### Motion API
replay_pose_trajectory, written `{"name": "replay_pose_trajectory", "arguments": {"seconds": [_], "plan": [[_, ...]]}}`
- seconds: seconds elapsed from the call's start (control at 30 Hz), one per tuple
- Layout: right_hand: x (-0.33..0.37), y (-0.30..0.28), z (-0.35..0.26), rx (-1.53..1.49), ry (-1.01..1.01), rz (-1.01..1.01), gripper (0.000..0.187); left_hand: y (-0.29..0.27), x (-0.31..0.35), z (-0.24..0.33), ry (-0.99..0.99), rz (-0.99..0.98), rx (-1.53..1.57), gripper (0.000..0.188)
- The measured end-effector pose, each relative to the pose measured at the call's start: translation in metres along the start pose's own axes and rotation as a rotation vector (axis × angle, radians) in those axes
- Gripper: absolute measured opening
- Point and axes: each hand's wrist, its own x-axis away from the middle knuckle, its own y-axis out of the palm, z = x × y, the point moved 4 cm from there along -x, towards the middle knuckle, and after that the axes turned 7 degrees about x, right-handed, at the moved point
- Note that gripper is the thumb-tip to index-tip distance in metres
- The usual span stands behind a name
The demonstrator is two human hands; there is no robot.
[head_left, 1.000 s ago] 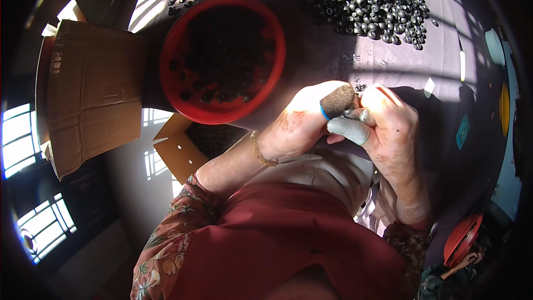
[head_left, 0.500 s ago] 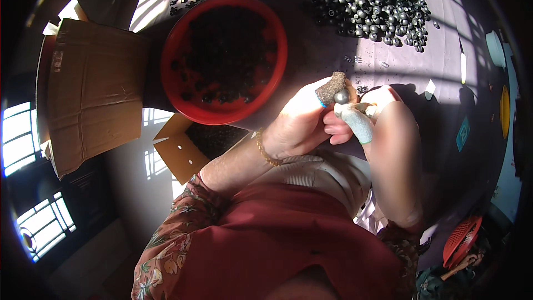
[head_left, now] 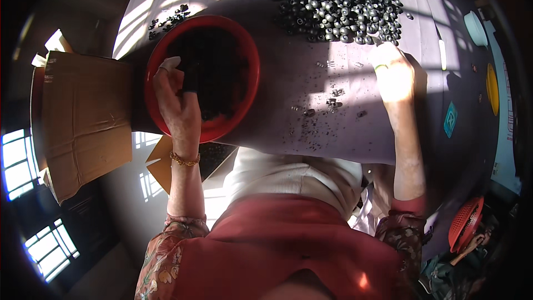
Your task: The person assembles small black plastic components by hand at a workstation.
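Observation:
My left hand is over the red basin, thumb and fingers apart, with nothing visible between them. Dark covers and a pale one wrap its fingertips. Inside the basin lies a shadowed mass of dark pieces. Across the table, my right hand is at the near edge of a pile of shiny dark round beads, many showing a pale ring or hole. Its fingers are curled and washed out by sunlight; whatever they hold is hidden.
Dark crumbs and small bits lie scattered on the tablecloth between my hands. A tall cardboard box stands left of the basin, and a smaller open carton sits below it. Toward the right are a teal packet, a yellow dish and a red strainer.
My hands have parted from around a grey bead. The left has moved left over the basin; the right has gone up to the pile. The bead is no longer visible between them.

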Motion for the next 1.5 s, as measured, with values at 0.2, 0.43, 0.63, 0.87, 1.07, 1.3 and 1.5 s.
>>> {"name": "replay_pose_trajectory", "arguments": {"seconds": [0.2,0.43,0.63,0.87,1.07,1.3,1.5], "plan": [[-0.018,0.024,0.048,0.359,-0.349,-0.041,0.023,0.007,0.014,0.008,0.009,-0.023,0.148,0.022],[-0.018,0.037,0.011,0.780,-0.459,0.038,0.021,0.039,0.032,0.037,-0.014,-0.228,0.341,0.018],[-0.012,0.008,-0.050,0.104,-0.211,-0.006,0.007,0.083,0.049,0.055,-0.523,-0.493,0.773,0.025],[0.036,0.004,-0.117,-0.590,0.251,-0.032,0.015,0.126,0.071,0.098,-0.882,-0.563,1.605,0.034],[0.038,0.002,-0.127,-0.411,-0.004,0.095,0.020,0.123,0.073,0.097,-0.786,-0.512,1.692,0.028],[0.042,-0.002,-0.138,-0.200,-0.205,0.149,0.026,0.118,0.069,0.094,-0.668,-0.430,1.659,0.021],[0.046,-0.001,-0.141,0.064,-0.366,0.187,0.029,0.112,0.066,0.102,-0.713,-0.400,1.590,0.021]]}}
